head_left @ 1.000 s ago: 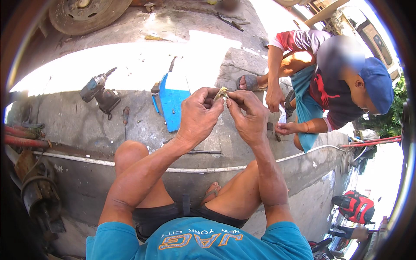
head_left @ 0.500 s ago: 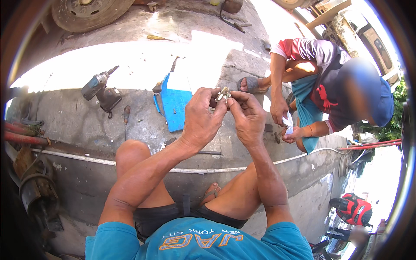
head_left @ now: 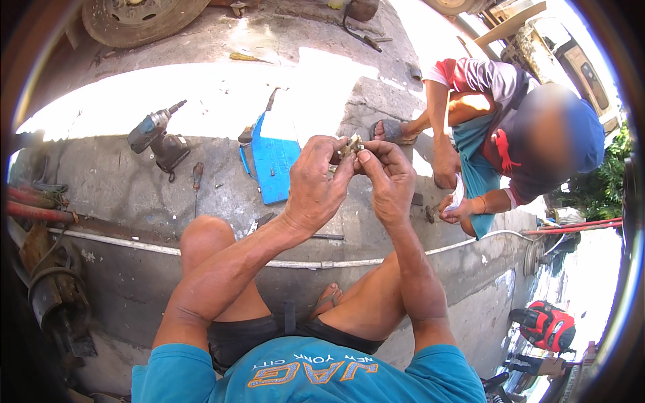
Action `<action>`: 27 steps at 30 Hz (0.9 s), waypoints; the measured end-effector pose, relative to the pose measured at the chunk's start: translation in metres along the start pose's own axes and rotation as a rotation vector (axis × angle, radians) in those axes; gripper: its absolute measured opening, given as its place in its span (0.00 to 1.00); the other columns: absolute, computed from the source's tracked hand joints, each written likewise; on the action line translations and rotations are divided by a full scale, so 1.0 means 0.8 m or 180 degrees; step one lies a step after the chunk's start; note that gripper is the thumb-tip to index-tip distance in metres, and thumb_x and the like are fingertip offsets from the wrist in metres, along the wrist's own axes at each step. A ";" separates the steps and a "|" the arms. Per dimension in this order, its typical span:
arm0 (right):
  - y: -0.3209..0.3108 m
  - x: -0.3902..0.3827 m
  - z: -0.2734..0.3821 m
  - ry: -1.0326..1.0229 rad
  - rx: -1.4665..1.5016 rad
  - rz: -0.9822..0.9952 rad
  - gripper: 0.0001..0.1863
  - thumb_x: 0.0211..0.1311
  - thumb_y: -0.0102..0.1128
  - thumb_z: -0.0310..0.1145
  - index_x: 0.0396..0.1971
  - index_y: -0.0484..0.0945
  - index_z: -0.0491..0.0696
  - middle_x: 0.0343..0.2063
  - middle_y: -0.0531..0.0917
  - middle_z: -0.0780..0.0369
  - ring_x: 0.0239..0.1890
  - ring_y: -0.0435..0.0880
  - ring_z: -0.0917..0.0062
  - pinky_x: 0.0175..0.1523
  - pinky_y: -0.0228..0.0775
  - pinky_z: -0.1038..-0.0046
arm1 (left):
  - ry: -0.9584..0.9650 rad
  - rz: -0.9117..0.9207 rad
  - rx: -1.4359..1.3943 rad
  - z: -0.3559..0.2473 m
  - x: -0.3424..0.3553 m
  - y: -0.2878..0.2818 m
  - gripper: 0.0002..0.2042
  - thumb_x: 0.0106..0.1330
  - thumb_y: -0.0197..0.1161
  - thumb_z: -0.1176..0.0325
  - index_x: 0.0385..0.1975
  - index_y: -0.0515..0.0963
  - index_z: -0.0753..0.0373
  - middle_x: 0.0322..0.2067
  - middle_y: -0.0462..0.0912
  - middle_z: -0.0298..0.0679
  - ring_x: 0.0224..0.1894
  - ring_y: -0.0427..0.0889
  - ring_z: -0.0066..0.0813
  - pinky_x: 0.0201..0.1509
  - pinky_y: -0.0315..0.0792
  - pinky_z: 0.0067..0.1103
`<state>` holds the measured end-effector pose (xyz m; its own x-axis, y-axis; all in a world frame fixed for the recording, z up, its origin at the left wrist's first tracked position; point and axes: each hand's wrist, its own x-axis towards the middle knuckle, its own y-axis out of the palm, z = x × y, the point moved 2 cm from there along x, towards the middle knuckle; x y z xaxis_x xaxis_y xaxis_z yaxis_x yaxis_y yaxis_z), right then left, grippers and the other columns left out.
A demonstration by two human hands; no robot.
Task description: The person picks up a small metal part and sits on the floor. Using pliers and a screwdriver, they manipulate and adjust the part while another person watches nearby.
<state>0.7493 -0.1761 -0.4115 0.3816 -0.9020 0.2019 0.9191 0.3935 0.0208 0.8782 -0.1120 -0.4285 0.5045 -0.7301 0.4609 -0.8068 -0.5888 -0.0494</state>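
Observation:
Held up in front of me is a small metal part [head_left: 351, 146], brass and silver in colour; its exact kind is too small to make out. My left hand [head_left: 317, 178] pinches it from the left between thumb and fingers. From the other side my right hand [head_left: 387, 174] grips the same part, thumb bent over it. The fingers cover much of it. Just beyond my hands, a blue plastic case [head_left: 274, 168] lies on the concrete. Left of the case are a cordless drill or impact driver [head_left: 158, 140] and a screwdriver [head_left: 197, 178].
A person [head_left: 500, 127] squats at the right, holding a white cloth or paper [head_left: 455, 195]. A white pipe [head_left: 302, 264] crosses the ground before my legs. A vehicle wheel [head_left: 138, 17] stands at the far left. Further right is a red and black motorcycle-like object [head_left: 547, 326].
The small metal part has turned a little between my fingers, and my right hand has shifted slightly. The other person's hands and white piece have moved slightly, and their head has tilted.

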 end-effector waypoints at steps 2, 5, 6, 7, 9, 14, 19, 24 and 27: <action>-0.003 0.000 -0.001 0.0034 0.0015 0.0045 0.09 0.70 0.60 0.23 0.45 0.77 0.34 0.34 0.85 0.57 0.35 0.85 0.79 0.42 0.83 0.75 | 0.0066 0.0014 -0.0073 -0.001 0.000 0.000 0.11 0.64 0.68 0.76 0.44 0.78 0.73 0.39 0.81 0.46 0.36 0.85 0.32 0.38 0.81 0.25; -0.008 0.000 -0.005 0.0114 0.0007 0.0095 0.10 0.70 0.61 0.24 0.46 0.77 0.34 0.34 0.85 0.58 0.34 0.85 0.79 0.41 0.82 0.76 | 0.0034 0.0041 -0.0097 -0.003 -0.001 0.001 0.11 0.64 0.68 0.76 0.43 0.78 0.73 0.38 0.81 0.47 0.35 0.85 0.33 0.37 0.81 0.26; -0.009 0.000 -0.007 0.0145 0.0002 0.0113 0.10 0.70 0.61 0.24 0.46 0.77 0.35 0.35 0.85 0.58 0.33 0.85 0.79 0.40 0.82 0.76 | 0.0002 0.0050 -0.0086 -0.003 -0.002 0.001 0.11 0.64 0.68 0.76 0.43 0.78 0.73 0.38 0.81 0.46 0.35 0.85 0.33 0.37 0.81 0.25; -0.010 0.000 -0.008 0.0149 -0.0004 0.0133 0.10 0.70 0.61 0.24 0.46 0.77 0.35 0.35 0.85 0.58 0.33 0.85 0.79 0.40 0.82 0.76 | -0.0023 0.0053 -0.0104 -0.003 -0.002 0.001 0.11 0.64 0.68 0.76 0.43 0.78 0.73 0.38 0.81 0.46 0.35 0.85 0.33 0.37 0.81 0.26; -0.012 0.000 -0.007 0.0153 -0.0031 0.0165 0.10 0.69 0.62 0.24 0.46 0.77 0.35 0.35 0.85 0.58 0.33 0.84 0.80 0.39 0.81 0.77 | -0.0069 0.0066 -0.0157 -0.002 -0.003 0.002 0.11 0.64 0.68 0.76 0.43 0.78 0.73 0.38 0.81 0.46 0.35 0.85 0.33 0.37 0.80 0.26; -0.015 0.001 -0.004 0.0233 0.0086 0.0203 0.10 0.69 0.62 0.25 0.46 0.77 0.36 0.34 0.85 0.59 0.32 0.84 0.81 0.38 0.80 0.77 | -0.0074 0.0070 -0.0172 -0.001 -0.005 0.004 0.10 0.64 0.68 0.76 0.42 0.78 0.73 0.38 0.81 0.46 0.35 0.85 0.33 0.37 0.80 0.26; -0.020 0.000 -0.005 0.0401 0.0239 0.0142 0.10 0.70 0.62 0.26 0.46 0.78 0.36 0.33 0.85 0.60 0.29 0.82 0.83 0.34 0.79 0.79 | -0.0028 0.0137 -0.0108 -0.003 -0.007 0.004 0.10 0.63 0.68 0.76 0.40 0.78 0.72 0.39 0.80 0.46 0.35 0.85 0.33 0.38 0.80 0.26; -0.019 0.001 -0.004 0.0485 0.0157 0.0083 0.11 0.70 0.62 0.27 0.46 0.79 0.36 0.32 0.84 0.61 0.26 0.79 0.84 0.31 0.76 0.80 | -0.0204 0.0092 -0.0237 0.002 -0.009 0.008 0.09 0.63 0.68 0.76 0.39 0.78 0.71 0.38 0.81 0.46 0.34 0.85 0.33 0.37 0.80 0.26; -0.020 0.002 -0.005 0.0459 -0.0149 0.0228 0.11 0.71 0.62 0.29 0.45 0.79 0.37 0.32 0.84 0.62 0.26 0.79 0.85 0.30 0.74 0.81 | -0.0146 0.0101 -0.0143 0.002 -0.007 0.007 0.08 0.63 0.67 0.77 0.38 0.78 0.72 0.37 0.81 0.47 0.34 0.86 0.34 0.37 0.81 0.26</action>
<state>0.7354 -0.1848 -0.4155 0.4532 -0.8895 0.0586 0.8914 0.4519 -0.0349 0.8716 -0.1116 -0.4329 0.4913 -0.7638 0.4187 -0.8350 -0.5498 -0.0231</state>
